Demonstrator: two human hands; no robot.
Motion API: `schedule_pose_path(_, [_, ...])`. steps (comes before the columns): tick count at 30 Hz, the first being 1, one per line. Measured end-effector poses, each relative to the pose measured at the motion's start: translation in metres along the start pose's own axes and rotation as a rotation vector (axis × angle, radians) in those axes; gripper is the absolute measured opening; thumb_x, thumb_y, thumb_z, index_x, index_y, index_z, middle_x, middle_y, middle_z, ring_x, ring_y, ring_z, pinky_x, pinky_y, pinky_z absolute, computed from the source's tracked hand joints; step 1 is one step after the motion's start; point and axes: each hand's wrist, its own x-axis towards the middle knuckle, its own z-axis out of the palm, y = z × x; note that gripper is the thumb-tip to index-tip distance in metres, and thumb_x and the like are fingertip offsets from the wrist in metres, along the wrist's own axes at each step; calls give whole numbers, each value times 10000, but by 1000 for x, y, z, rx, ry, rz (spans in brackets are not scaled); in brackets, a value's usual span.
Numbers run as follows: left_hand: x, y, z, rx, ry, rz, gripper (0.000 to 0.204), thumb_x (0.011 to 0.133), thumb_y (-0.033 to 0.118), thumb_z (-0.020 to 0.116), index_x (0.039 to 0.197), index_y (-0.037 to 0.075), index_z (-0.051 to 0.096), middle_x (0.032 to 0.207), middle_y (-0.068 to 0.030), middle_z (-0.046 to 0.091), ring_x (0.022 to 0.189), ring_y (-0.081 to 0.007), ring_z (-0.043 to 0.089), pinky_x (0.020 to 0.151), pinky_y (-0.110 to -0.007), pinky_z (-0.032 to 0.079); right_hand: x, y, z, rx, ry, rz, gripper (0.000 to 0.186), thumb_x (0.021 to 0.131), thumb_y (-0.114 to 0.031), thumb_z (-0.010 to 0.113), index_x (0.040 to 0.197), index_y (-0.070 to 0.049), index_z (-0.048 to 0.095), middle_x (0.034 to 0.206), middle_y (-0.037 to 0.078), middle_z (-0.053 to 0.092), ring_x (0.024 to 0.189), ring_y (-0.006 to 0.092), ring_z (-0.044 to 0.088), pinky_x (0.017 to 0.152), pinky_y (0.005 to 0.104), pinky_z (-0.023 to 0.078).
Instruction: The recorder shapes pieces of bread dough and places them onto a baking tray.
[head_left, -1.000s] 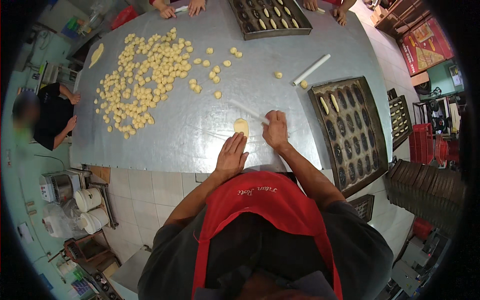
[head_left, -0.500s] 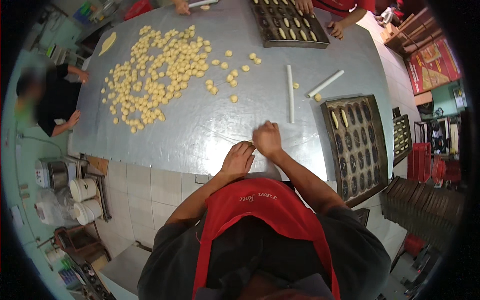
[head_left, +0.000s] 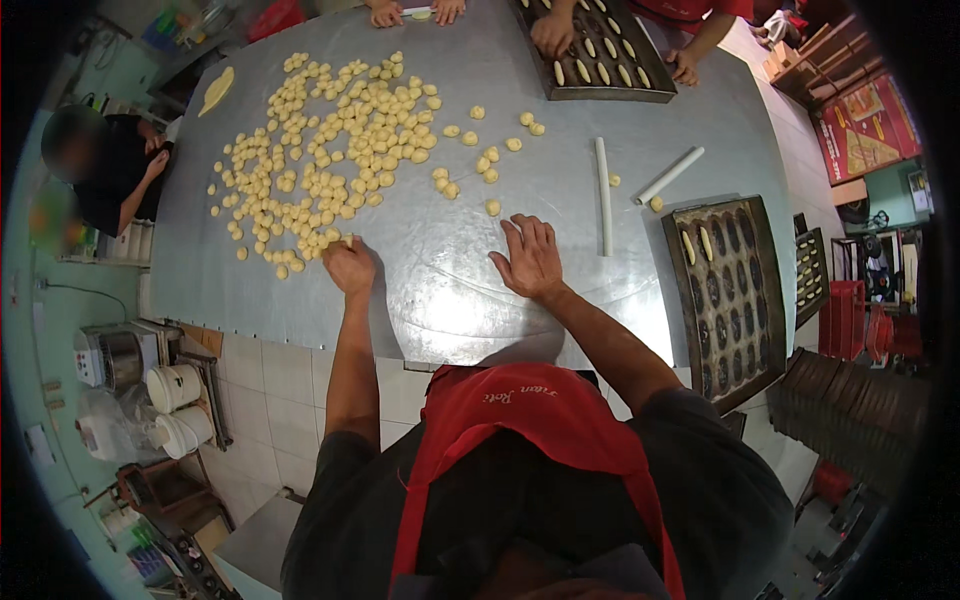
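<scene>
My left hand (head_left: 349,268) reaches to the near right edge of a wide spread of pale yellow dough balls (head_left: 335,185) on the metal table. Its fingers are curled together around a dough ball (head_left: 349,240), which they mostly hide. My right hand (head_left: 531,260) is open, palm down over the tabletop, thumb and fingers apart, holding nothing. Just beyond its fingertips lies a single dough ball (head_left: 492,207). To its right are two pale rolling rods (head_left: 604,195) (head_left: 670,176), each with a dough ball beside it.
A dark moulded tray (head_left: 773,285) with two slim dough rolls stands at the table's right edge. At the far side, a co-worker's hand (head_left: 552,36) is over another tray (head_left: 610,95) of rolls. Other co-workers are at the far edge and left. A flat dough piece (head_left: 216,91) lies far left.
My hands, together at the near edge before, have parted. The left went out to the dough balls; the right moved slightly forward and opened. The left co-worker's hands have left the table edge.
</scene>
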Motion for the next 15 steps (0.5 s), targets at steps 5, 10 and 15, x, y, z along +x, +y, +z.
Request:
schedule_pose_path(5, [-48, 89, -12, -626, -220, 55, 173, 996, 151, 754, 1005, -10, 690, 968, -189, 725, 815, -263, 695, 780, -392, 571, -61, 6, -6, 202, -4, -10, 670, 927, -354, 798, 1456, -16, 567, 1389, 227, 554, 1280, 402, 518, 1119, 541, 425])
schedule_pose_path(10, [-101, 100, -19, -503, -301, 224, 185, 1001, 124, 767, 1115, -6, 698, 965, -111, 747, 852, -155, 685, 780, -307, 559, -110, 41, -32, 311, 30, 92, 264, 901, -146, 798, 1150, -65, 769, 1100, 111, 703, 1098, 350, 631, 1031, 472, 510])
schedule_pose_path(15, [-121, 110, -26, -673, -449, 62, 135, 1013, 54, 730, 1120, -23, 707, 990, -73, 750, 862, -119, 681, 807, -286, 564, -102, 112, -74, 360, 315, 342, 145, 942, -137, 787, 1066, -63, 795, 1039, 142, 758, 942, 327, 721, 838, 437, 594])
